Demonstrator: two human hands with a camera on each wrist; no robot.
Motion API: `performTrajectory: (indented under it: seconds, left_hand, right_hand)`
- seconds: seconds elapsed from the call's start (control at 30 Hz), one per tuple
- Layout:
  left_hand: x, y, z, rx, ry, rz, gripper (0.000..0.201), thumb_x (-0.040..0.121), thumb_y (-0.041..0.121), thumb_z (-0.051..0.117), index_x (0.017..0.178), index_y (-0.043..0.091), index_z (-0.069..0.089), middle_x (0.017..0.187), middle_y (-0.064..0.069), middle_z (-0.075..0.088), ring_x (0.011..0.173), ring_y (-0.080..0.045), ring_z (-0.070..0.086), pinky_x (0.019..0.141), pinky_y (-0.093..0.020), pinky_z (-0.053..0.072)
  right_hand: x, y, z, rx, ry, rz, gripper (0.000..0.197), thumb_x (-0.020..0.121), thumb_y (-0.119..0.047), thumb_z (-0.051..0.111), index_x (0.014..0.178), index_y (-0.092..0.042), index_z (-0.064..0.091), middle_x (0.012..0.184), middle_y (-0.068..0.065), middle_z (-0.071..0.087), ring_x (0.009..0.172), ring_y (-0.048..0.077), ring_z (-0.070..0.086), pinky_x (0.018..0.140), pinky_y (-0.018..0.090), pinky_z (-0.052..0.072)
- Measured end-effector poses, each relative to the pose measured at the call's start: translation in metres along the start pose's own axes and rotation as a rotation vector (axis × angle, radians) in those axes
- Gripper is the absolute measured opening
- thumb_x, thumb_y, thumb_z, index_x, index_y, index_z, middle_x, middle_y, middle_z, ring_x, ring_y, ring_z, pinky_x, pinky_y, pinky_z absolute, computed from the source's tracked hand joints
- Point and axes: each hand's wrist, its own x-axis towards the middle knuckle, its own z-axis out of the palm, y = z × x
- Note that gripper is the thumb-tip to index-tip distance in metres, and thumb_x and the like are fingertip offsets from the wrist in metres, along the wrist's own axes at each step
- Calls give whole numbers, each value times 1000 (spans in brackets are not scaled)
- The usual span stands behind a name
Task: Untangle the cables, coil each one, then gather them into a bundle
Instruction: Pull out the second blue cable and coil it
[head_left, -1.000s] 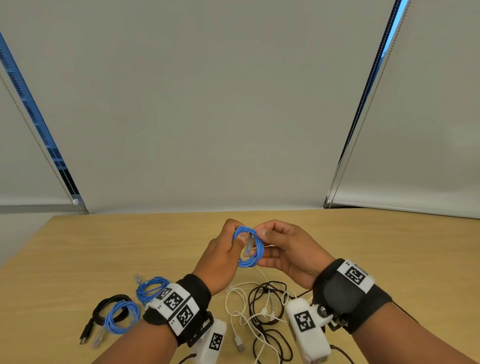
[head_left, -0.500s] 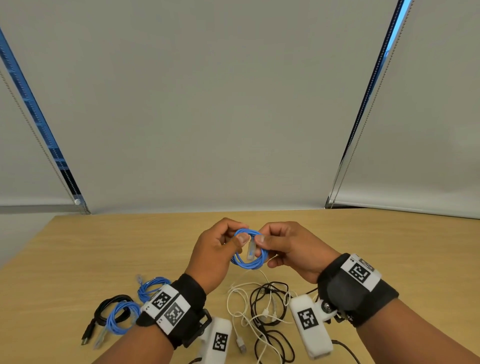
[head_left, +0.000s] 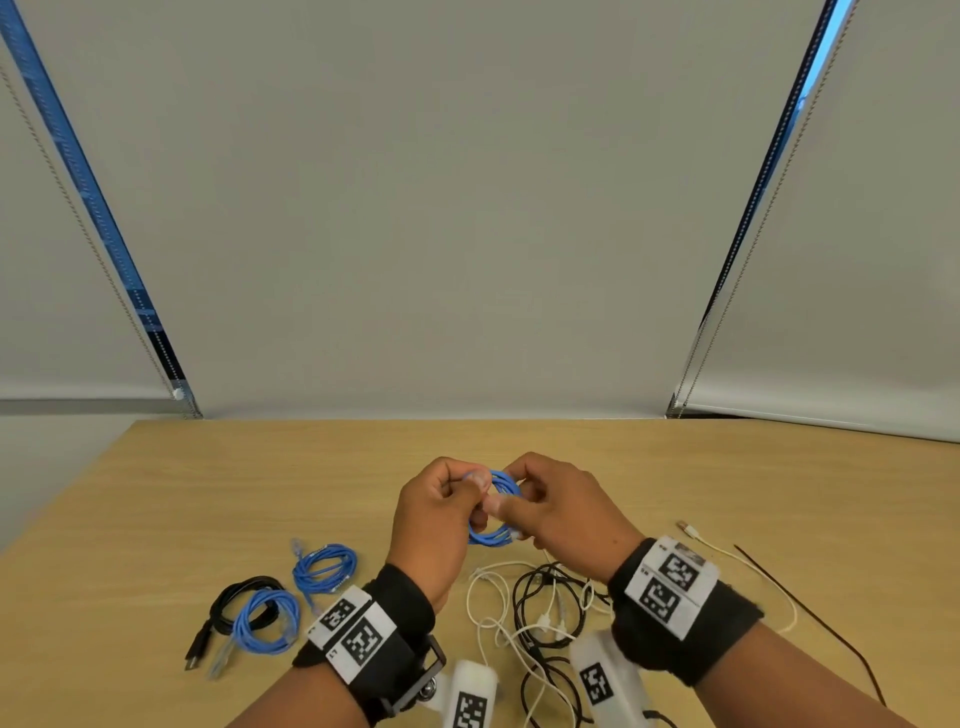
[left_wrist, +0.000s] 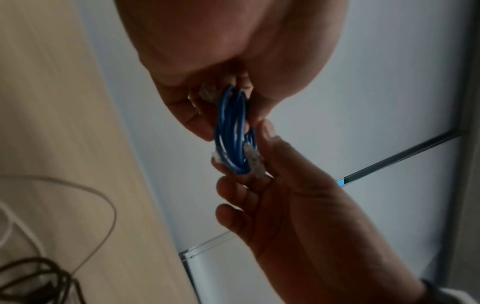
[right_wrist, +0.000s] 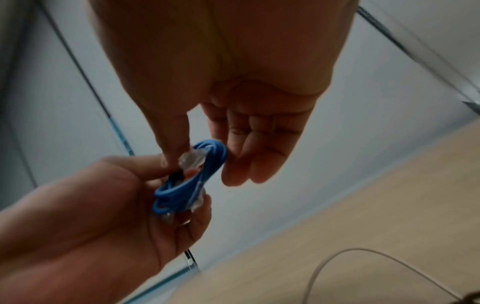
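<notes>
A: What's nearest?

B: Front edge of the table (head_left: 156, 493): the white & black tangle (head_left: 540, 618), still knotted, w/ one white lead (head_left: 737, 566) trailing off to the right.

A: Done ones?

B: Left side. A black coil (head_left: 231, 603) w/ a blue coil (head_left: 267, 621) lying on it, another blue coil (head_left: 324, 569) just behind.

A: Hands?

B: Raised above the tangle, both on a third blue cable (head_left: 493, 512), wound into a small ring. Left hand (head_left: 434, 519): thumb & fingers clamped on one side. Right hand (head_left: 558, 512): thumb & forefinger pinching the other side near a clear plug (right_wrist: 193, 159), other fingers loosely curled.

A: Step?

B: Prob. finishing this coil, tucking the plug end. Next calls for keeping the loops pinched so they don't spring open, then setting it down by the other coils. Tangle's left after that.
</notes>
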Motion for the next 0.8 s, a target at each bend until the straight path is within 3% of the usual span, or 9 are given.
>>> performTrajectory:
  seconds: [0.07,0.17,0.27,0.37,0.43,0.6,0.7,0.8]
  left_hand:
    - [0,-1,-8,66,15,21,15,96,7,64,85,11,74,65,-3,68,60,-13,60,61,-25,53]
    - [0,-2,-29,149,-60,-41,14,95,8,66,88,12,77,76,-6,75,73,-17,67,70,-31,53]
    - [-2,2,-54,67,-213,-135,10,94,5,66,96,6,76,79,-10,74,74,-18,66,69,-30,50]
    - [-8,1,-77,-118,-314,-221,12,90,8,69,99,4,75,82,-15,72,74,-18,67,71,-31,54]
    - [-9,-6,-89,-54,-253,-226,9,91,7,69,96,6,76,82,-13,73,75,-19,68,73,-34,55]
    - [-9,-32,-122,524,39,-78,11,89,14,74,81,21,77,74,-2,75,69,-19,68,70,-37,55]
    - [-11,-44,-145,639,157,-76,15,87,20,77,75,29,76,80,3,72,78,-16,68,73,-33,54]
    - [-9,-53,-167,741,243,-125,21,87,26,76,68,32,72,80,9,68,72,-10,63,64,-24,48]
  right_hand:
    - [2,-1,7,-149,20,-41,22,84,-46,71,96,-28,67,73,-4,69,67,7,64,63,27,52]
    - [9,-1,6,43,-96,16,7,94,-20,66,97,-15,71,78,4,73,66,16,67,70,40,60]
    - [16,2,2,190,-301,29,11,96,-9,62,103,-9,71,84,9,73,72,14,67,69,32,60]
    - [22,3,10,317,-463,41,13,96,-10,63,106,-9,72,87,6,74,77,14,68,71,30,57]
    - [26,3,27,335,-464,81,12,96,-10,64,104,-8,72,84,4,73,71,12,67,67,29,57]
    - [33,-4,101,250,-310,206,18,94,-16,67,96,1,68,78,12,71,55,16,60,59,32,57]
    - [35,-10,137,271,-299,244,20,96,-14,65,100,5,68,82,15,68,57,18,59,65,36,59]
    - [37,-14,151,332,-329,290,13,96,-5,61,107,0,66,88,18,65,64,20,60,76,40,58]
